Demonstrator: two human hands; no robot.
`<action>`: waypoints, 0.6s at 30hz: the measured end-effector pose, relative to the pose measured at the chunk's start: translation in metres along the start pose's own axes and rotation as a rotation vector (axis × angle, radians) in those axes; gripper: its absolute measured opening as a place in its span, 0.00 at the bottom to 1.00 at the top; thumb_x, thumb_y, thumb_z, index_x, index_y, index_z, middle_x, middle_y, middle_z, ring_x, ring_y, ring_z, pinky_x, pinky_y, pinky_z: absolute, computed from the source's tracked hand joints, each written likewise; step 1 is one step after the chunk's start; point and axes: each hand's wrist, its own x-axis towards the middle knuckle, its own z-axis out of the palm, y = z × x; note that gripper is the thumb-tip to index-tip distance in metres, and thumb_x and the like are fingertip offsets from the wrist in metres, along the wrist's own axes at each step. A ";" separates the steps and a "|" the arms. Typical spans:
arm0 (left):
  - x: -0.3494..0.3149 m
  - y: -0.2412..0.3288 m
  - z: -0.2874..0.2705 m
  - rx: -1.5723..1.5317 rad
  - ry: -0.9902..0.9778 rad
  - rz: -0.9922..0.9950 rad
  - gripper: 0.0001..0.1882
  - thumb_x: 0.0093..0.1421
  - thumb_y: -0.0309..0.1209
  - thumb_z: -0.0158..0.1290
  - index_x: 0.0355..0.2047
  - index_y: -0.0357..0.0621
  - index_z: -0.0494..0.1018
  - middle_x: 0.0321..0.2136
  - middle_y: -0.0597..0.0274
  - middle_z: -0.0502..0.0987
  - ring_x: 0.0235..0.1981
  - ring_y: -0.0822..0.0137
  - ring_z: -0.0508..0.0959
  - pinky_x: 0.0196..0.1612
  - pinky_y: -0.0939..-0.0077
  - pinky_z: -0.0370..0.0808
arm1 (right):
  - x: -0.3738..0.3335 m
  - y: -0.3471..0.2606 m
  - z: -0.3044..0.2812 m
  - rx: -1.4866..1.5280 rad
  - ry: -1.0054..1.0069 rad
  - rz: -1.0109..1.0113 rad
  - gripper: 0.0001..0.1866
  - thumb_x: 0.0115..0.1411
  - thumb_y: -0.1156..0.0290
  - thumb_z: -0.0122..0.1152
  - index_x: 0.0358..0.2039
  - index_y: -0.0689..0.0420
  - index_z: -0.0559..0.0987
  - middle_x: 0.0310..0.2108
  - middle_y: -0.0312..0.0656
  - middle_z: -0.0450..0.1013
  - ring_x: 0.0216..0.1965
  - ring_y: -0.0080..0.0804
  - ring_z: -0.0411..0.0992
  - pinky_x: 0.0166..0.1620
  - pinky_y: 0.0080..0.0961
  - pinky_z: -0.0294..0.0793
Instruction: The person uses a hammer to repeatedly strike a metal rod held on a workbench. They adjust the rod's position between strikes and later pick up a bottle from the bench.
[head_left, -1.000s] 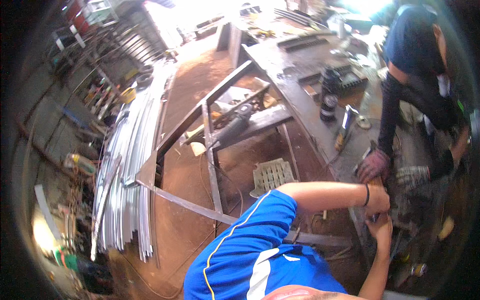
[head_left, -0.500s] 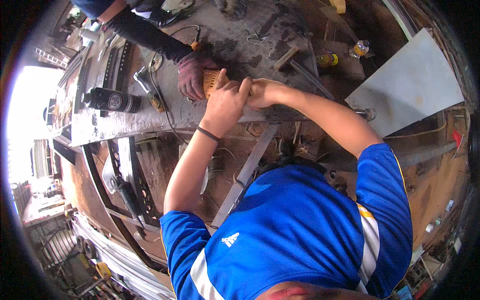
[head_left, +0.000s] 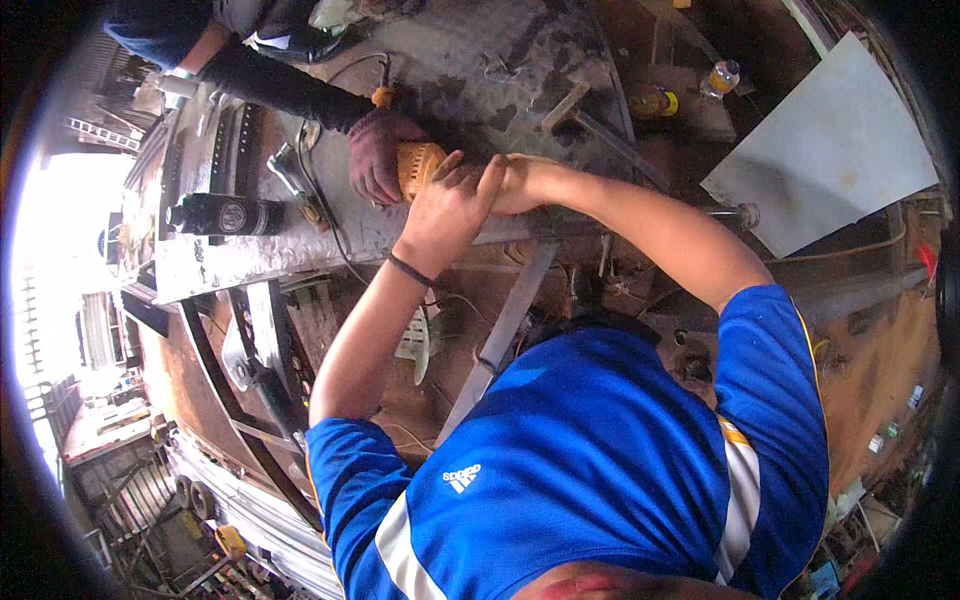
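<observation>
An orange power tool (head_left: 416, 170) with vent slots, seemingly an angle grinder, lies over the metal worktable (head_left: 470, 110). A co-worker's gloved hand (head_left: 376, 158) grips its far-left side. Against the near-right end, my left hand (head_left: 445, 210) is closed on the tool, a dark band round the wrist. My right hand (head_left: 518, 185) is closed just beside it, touching the left fingers. What the right fingers hold, and the tool's front end, are hidden behind my hands.
A black bottle (head_left: 228, 214) lies at left near a grey tool (head_left: 292, 172) and a cable. A hammer (head_left: 610, 140) rests beyond my right forearm. Farther right are small bottles (head_left: 720, 78) and a pale sheet (head_left: 825, 150). A flat metal bar (head_left: 518, 305) slants below the table edge.
The view has shifted slightly. Both my hands stay at the orange tool, with the left fingers drawn in a little more. The co-worker's gloved hand keeps its grip.
</observation>
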 end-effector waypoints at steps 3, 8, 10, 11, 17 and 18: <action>0.022 -0.005 -0.024 -0.157 -0.330 -0.233 0.45 0.47 0.23 0.61 0.67 0.34 0.56 0.32 0.40 0.81 0.39 0.47 0.83 0.55 0.58 0.77 | -0.009 -0.012 -0.005 -0.016 0.005 0.165 0.20 0.54 0.61 0.55 0.40 0.62 0.84 0.46 0.54 0.80 0.49 0.48 0.79 0.49 0.41 0.77; 0.048 -0.059 -0.019 -0.502 -0.691 -0.113 0.56 0.42 0.26 0.70 0.70 0.40 0.52 0.38 0.35 0.81 0.46 0.41 0.80 0.48 0.53 0.78 | -0.011 -0.018 -0.006 0.057 -0.030 0.224 0.18 0.45 0.65 0.63 0.34 0.64 0.85 0.37 0.55 0.81 0.42 0.48 0.80 0.46 0.41 0.78; 0.039 -0.036 -0.017 -0.243 -0.616 -0.097 0.50 0.45 0.26 0.66 0.69 0.39 0.55 0.38 0.37 0.81 0.45 0.43 0.81 0.54 0.53 0.76 | -0.009 -0.007 -0.004 0.042 -0.049 0.188 0.19 0.51 0.61 0.58 0.37 0.62 0.85 0.39 0.55 0.81 0.44 0.48 0.80 0.47 0.41 0.77; 0.032 -0.025 -0.018 -0.117 -0.576 -0.092 0.47 0.47 0.25 0.65 0.68 0.39 0.56 0.37 0.38 0.81 0.45 0.43 0.81 0.57 0.54 0.76 | -0.006 -0.002 -0.001 0.035 -0.062 0.168 0.20 0.54 0.59 0.56 0.38 0.61 0.85 0.40 0.55 0.81 0.45 0.47 0.80 0.48 0.41 0.77; 0.004 -0.016 -0.012 -0.135 -0.339 -0.151 0.46 0.49 0.21 0.57 0.69 0.39 0.53 0.36 0.41 0.81 0.43 0.45 0.81 0.59 0.49 0.73 | 0.001 -0.008 0.011 0.092 0.073 0.173 0.16 0.46 0.67 0.61 0.33 0.65 0.84 0.38 0.57 0.81 0.42 0.49 0.80 0.45 0.41 0.77; 0.025 -0.020 -0.025 -0.274 -0.483 -0.184 0.49 0.48 0.21 0.58 0.71 0.39 0.51 0.36 0.41 0.80 0.44 0.44 0.81 0.57 0.49 0.74 | 0.006 0.003 0.014 0.120 0.030 0.203 0.16 0.46 0.66 0.62 0.31 0.65 0.83 0.35 0.56 0.81 0.40 0.48 0.80 0.44 0.41 0.77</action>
